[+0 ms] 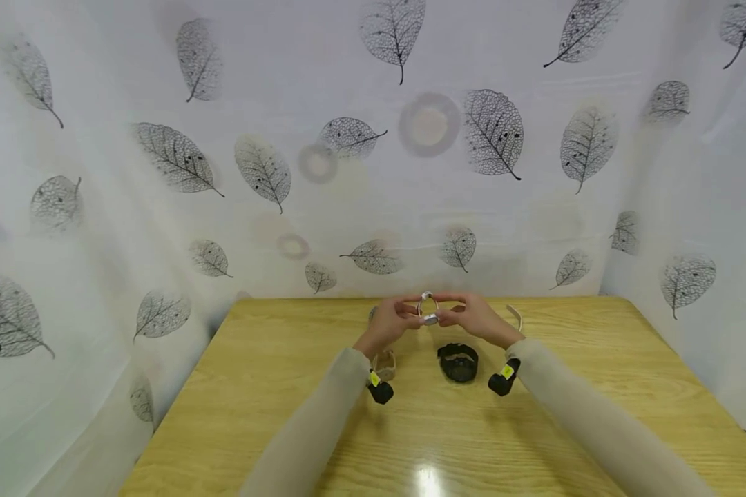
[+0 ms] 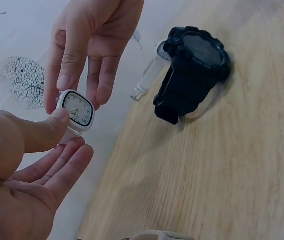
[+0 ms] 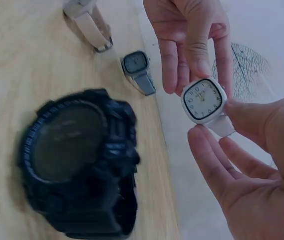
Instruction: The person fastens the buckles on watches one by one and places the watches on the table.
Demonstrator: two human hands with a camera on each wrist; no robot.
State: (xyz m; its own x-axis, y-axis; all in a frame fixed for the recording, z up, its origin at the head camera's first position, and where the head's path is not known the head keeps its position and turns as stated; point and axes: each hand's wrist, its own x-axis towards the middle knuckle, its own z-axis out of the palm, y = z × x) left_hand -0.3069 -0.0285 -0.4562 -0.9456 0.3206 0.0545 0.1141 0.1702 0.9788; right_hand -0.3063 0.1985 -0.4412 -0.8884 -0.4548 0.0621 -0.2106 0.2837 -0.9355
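Both hands hold a white wristwatch with a squarish dial [image 1: 431,319] above the far part of the table, its strap forming an upright loop in the head view. My left hand [image 1: 390,322] pinches it from the left, the thumb at the case in the left wrist view. From the other side my right hand [image 1: 481,321] grips it, the thumb at the case edge [image 3: 203,100]. Numerals and hands show on the pale dial inside a dark ring. Below the hands, a chunky black watch [image 1: 460,367] rests on the wooden table [image 1: 273,386].
A beige watch [image 1: 385,366] lies near my left wrist. Beyond it, by the far edge, sits a grey-strapped watch [image 3: 136,63], partly hidden by the left hand in the head view. A white watch [image 1: 514,316] lies behind the right hand. Leaf-patterned cloth [image 1: 373,193] hangs behind the table.
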